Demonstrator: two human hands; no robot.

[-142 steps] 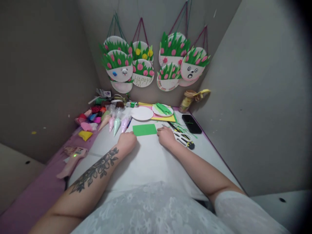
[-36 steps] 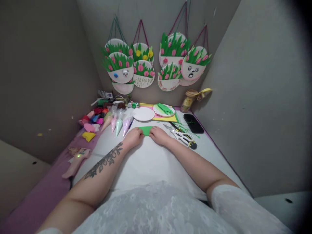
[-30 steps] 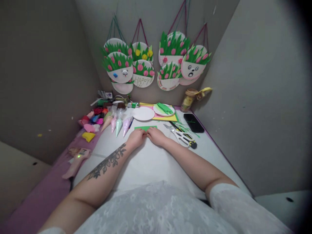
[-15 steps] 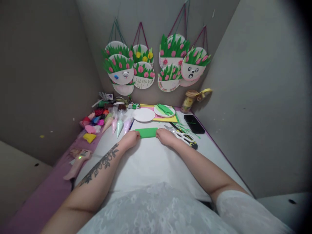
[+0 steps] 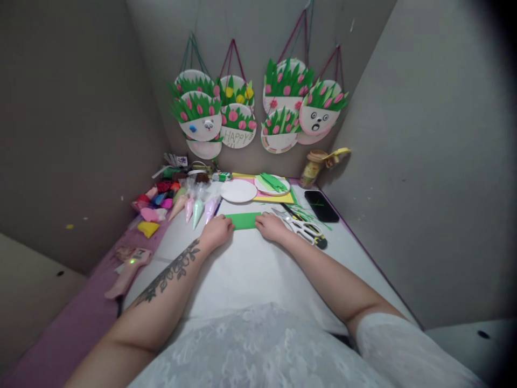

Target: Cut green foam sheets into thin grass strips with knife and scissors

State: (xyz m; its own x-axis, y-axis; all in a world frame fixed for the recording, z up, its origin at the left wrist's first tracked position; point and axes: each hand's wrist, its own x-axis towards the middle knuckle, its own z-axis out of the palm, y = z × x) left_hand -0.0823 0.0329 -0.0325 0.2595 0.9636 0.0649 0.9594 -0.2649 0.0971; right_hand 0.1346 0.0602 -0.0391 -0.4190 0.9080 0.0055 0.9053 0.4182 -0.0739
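The work in hand looks to be at a middle stage, with the green paper (image 5: 243, 221) shaped to a plain strip and no cut visible along its edges. It lies crosswise at the far middle of the white table (image 5: 242, 275), between the two hands. The left hand (image 5: 218, 230) has its fingers curled over the strip's left end, and the right hand (image 5: 271, 227) has its fingers drawn together at the right end; both touch the paper, but whether they pinch it or only press it down I cannot tell. Whether the strip is folded is also too small to make out. What seems done lies further off: green cut pieces (image 5: 272, 182) rest in a heap on the far right plate (image 5: 258, 188), and thin green scraps (image 5: 302, 212) are strewn to the right, some on a black phone (image 5: 322, 206). On the far wall hang decorated plates (image 5: 238, 134) with green blades and coloured blooms, which look complete. What seems left is more: the strip is not yet cut, and the scissors (image 5: 296, 223) lie out of the grip, just right of the right hand, near a black and yellow cutter (image 5: 321, 242). The white plate (image 5: 238, 191) beyond the strip carries no decoration that shows, and the yellow sheet (image 5: 278, 199) partly under the far right plate appears unused.
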